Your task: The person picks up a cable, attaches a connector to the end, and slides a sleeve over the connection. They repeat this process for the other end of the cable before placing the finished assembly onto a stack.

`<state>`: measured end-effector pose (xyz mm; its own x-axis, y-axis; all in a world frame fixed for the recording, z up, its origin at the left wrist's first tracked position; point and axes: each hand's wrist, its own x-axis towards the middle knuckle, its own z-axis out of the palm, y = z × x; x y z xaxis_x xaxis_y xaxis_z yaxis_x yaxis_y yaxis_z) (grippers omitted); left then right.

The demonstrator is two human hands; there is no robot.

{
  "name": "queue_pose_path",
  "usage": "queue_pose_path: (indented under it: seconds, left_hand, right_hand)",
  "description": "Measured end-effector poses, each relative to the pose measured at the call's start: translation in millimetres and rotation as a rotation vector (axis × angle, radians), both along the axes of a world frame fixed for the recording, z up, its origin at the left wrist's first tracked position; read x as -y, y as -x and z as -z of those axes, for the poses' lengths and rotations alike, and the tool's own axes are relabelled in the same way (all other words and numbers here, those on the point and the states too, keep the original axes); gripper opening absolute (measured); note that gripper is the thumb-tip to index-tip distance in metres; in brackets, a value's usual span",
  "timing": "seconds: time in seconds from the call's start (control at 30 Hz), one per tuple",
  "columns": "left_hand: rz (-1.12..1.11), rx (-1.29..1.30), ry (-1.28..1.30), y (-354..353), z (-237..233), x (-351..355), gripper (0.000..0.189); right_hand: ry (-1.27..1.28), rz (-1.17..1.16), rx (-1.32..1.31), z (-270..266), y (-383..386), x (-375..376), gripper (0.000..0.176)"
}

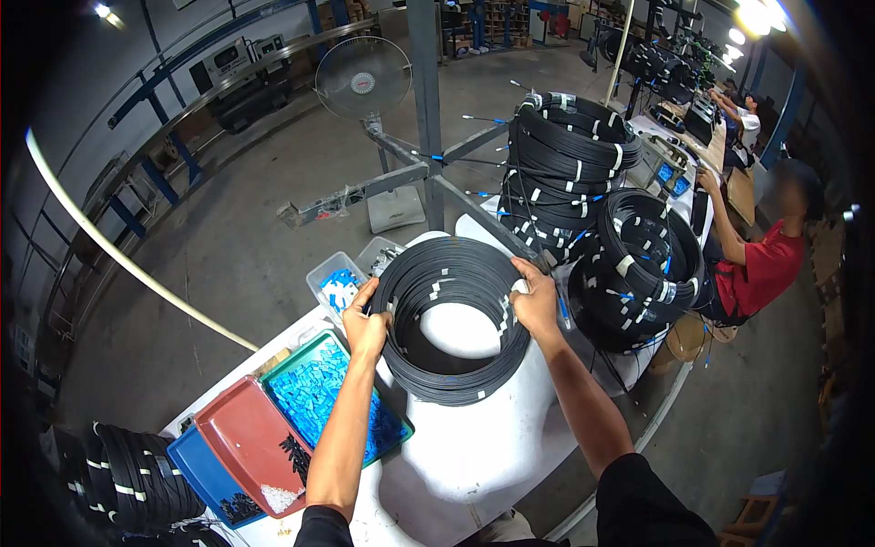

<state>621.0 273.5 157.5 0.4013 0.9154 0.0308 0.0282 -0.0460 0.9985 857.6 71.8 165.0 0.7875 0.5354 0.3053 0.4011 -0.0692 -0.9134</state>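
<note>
A stack of coiled black cable [451,383] is on the white-topped table in front of me, its open middle showing the white surface. My left hand [366,328] grips the coil's left side, fingers curled over the rim. On the opposite side my right hand [536,299] is wrapped round the rim, with a bit of white by its thumb. White tape bands mark the inside of the coil. Close to my left forearm lies a green tray [407,428] full of small blue connector pieces [310,387].
A red tray [241,424] and a blue tray [196,465] hold small black and white parts. Clear bins [333,283] sit behind. Tall cable coils [574,155] stand at the right, near a metal post [425,91] with arms. A person in a red shirt [761,269] sits beyond.
</note>
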Motion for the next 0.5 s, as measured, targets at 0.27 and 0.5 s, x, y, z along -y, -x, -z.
queue_pose_path:
  seconds: [0.27, 0.5]
  left_hand:
    - [-0.125, -0.139, -0.132, 7.4, -19.1, 24.3, 0.070]
    - [-0.092, 0.017, 0.051, 13.5, 19.1, 33.8, 0.076]
  right_hand:
    - [0.219, 0.049, 0.114, -22.9, 13.2, 13.1, 0.059]
    - [0.132, -0.112, -0.206, -26.8, 21.1, 16.6, 0.060]
